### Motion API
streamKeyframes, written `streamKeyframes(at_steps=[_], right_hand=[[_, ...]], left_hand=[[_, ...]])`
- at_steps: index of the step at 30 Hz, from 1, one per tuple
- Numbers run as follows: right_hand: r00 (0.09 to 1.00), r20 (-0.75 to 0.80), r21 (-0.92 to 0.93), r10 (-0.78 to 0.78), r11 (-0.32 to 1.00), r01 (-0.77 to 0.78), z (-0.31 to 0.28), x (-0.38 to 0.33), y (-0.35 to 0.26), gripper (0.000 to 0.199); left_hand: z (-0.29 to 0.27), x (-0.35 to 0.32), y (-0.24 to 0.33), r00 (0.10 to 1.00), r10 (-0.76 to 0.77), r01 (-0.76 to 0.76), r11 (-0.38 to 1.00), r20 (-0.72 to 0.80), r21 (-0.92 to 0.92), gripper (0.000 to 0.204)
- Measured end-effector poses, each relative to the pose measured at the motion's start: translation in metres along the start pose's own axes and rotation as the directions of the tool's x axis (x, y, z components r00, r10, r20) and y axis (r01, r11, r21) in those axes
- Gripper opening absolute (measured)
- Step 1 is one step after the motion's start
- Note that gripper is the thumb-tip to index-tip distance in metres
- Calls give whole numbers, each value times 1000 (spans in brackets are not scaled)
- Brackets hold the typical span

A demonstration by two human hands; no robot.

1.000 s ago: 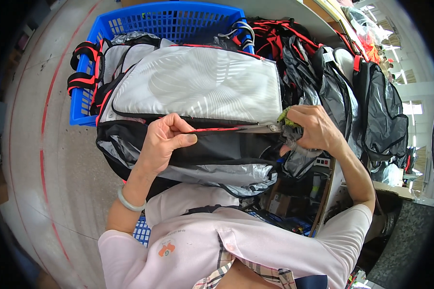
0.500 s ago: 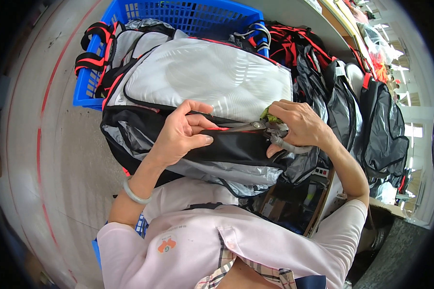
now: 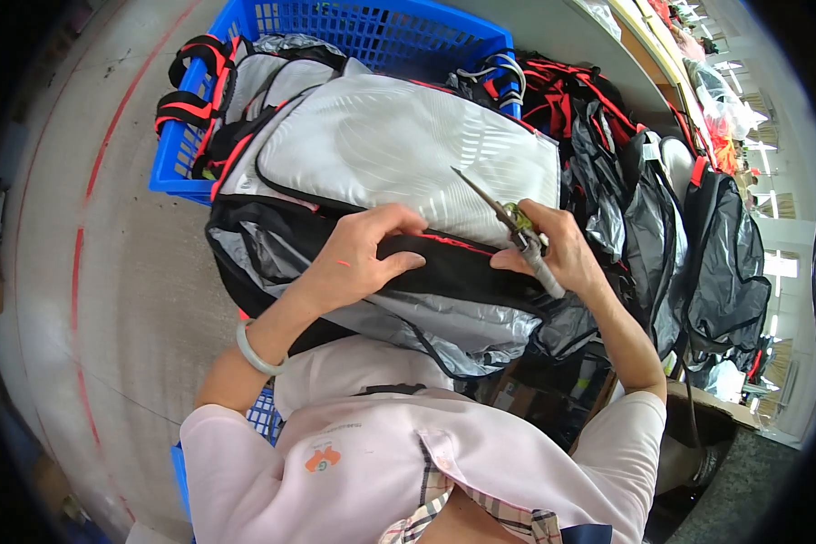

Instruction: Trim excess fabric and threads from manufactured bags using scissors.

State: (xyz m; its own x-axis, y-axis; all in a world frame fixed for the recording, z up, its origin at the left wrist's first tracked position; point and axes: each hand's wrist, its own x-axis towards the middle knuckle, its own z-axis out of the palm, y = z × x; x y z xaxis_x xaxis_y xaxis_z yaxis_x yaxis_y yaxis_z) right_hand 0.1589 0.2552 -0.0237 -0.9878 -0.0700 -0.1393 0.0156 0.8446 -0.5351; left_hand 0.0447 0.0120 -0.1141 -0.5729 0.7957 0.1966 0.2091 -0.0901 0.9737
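The left hand (image 3: 358,258) lies on a grey, black and white backpack (image 3: 399,181), its fingers (image 3: 399,218) curled together over the black band with red piping, pressing it down. Just to the right of those fingers, the right hand (image 3: 562,258) grips small thread snips (image 3: 508,222), fingers clamped round the handle, the blades pointing up and away over the white panel. Beyond the fingers sits a blue plastic crate (image 3: 381,32); to their right, more backpacks (image 3: 689,236) lie heaped.
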Motion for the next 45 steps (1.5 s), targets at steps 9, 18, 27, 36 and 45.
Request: streamKeyframes(at_steps=[9, 18, 27, 36, 45], right_hand=[[998, 31, 121, 59, 991, -62, 54, 10, 13, 40], [984, 129, 165, 120, 976, -141, 26, -47, 0, 36], [967, 169, 805, 189, 540, -246, 16, -55, 5, 39], [1000, 7, 741, -14, 671, 4, 65, 43, -73, 39], [999, -3, 726, 53, 687, -34, 64, 56, -67, 33]], left_hand=[[-104, -7, -96, 946, -165, -59, 758, 278, 649, 34], [-104, -13, -9, 938, 261, -338, 839, 229, 427, 25], [-32, -21, 77, 917, -74, -11, 978, 392, 210, 26], [-31, -27, 55, 999, 15, -26, 962, 41, 272, 26], [-80, -21, 27, 983, -158, 124, 947, 94, 298, 32]])
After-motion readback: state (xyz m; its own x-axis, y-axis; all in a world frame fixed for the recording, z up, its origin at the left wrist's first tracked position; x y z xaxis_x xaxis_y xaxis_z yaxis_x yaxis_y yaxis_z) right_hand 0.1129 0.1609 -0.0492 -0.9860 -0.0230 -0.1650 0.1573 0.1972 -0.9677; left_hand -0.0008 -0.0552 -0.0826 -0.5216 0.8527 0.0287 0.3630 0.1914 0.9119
